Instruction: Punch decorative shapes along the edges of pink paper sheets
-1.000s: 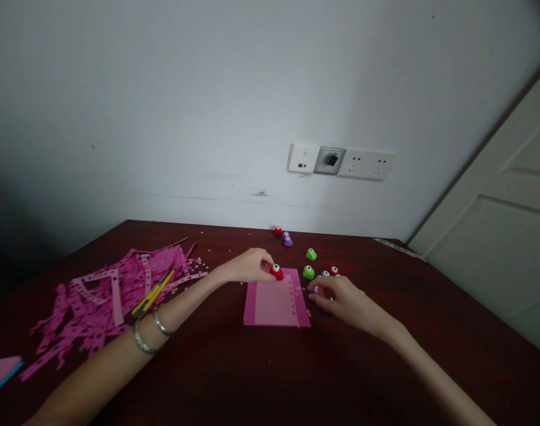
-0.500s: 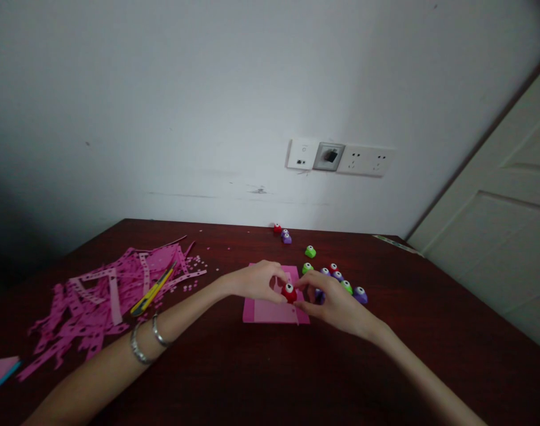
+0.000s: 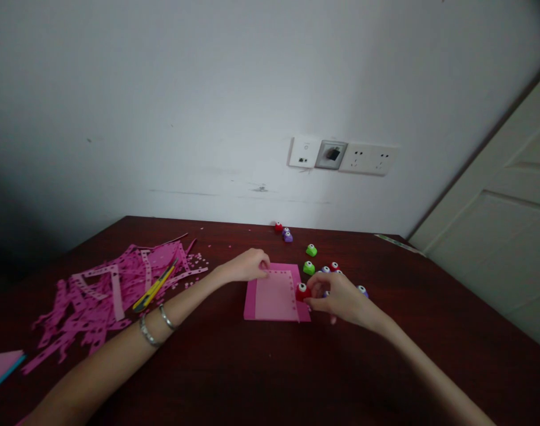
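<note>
A light pink sheet (image 3: pixel 274 299) with small holes punched along its top and right edges lies on a darker pink pad (image 3: pixel 249 309). My right hand (image 3: pixel 341 300) grips a red craft punch (image 3: pixel 302 291) with a white round button, at the right edge of the sheet. Over the pad's upper left corner hovers my left hand (image 3: pixel 250 265), its fingers curled and slightly apart, with nothing visible between them. Green punches (image 3: pixel 309 268) and purple punches (image 3: pixel 362 290) stand around my right hand, which partly hides several of them.
On the left lies a heap of punched pink strips (image 3: pixel 119 284) with a yellow utility knife (image 3: pixel 154 289) on top. Tiny pink paper bits (image 3: pixel 199 260) are scattered beside it. More punches (image 3: pixel 288 236) stand near the wall, and a pink pad with a blue edge (image 3: pixel 3 368) sits lower left.
My left hand has let go of the red punch and moved up and left. My right hand has drawn the punch rightward to the sheet's edge, uncovering the row of holes.
</note>
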### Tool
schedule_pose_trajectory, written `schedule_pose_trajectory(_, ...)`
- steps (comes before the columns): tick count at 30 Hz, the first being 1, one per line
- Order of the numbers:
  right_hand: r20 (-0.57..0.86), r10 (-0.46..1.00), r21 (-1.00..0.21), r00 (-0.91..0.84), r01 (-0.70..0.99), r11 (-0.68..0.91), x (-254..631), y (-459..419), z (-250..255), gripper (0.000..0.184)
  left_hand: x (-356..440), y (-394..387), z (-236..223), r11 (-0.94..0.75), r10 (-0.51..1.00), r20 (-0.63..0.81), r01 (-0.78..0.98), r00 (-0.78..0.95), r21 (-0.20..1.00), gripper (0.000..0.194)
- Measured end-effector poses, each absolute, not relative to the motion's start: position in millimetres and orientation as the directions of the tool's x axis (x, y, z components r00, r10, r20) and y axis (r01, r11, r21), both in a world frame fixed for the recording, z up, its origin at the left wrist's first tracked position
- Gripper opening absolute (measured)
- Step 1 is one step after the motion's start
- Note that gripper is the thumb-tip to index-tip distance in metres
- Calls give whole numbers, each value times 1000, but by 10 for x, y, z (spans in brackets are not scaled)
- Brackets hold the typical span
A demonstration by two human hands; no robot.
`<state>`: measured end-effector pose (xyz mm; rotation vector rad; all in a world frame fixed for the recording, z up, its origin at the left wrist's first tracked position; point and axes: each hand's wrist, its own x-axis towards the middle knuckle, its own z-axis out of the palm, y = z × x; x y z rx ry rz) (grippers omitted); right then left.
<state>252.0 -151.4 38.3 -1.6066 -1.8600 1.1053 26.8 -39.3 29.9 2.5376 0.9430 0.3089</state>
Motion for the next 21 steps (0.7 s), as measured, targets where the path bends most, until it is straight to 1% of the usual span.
schedule_pose_trajectory(2, -171, 964, -784, -205, 620, -7, 2566, -1477, 357, 20, 224, -270, 197, -658, 717, 63, 644, 695, 390, 30)
schedule_pose_trajectory(5, -185, 964, -762, -190, 647, -19, 2608, -1437, 322, 19, 193, -175, 91, -644, 744, 52, 694, 666, 321, 36)
schedule_pose_trajectory(10, -197, 959, -754, -202, 657, -17, 2648, -1411, 268, 20, 188, -160, 44, -614, 758, -22, 725, 652, 311, 40)
schedule_pose_trajectory(13, -205, 957, -743, -203, 669, -17, 2661, -1414, 260, 20, 185, -142, 16, -603, 753, -43, 716, 656, 352, 37)
schedule_pose_trajectory(18, -217, 957, -737, -195, 675, -30, 2667, -1421, 263, 19, 177, -56, -99, -548, 744, -79, 673, 664, 496, 33)
schedule_pose_trajectory(21, -210, 958, -733, -194, 680, -23, 2679, -1420, 250, 19, 187, -32, -121, -504, 755, -81, 656, 650, 562, 31)
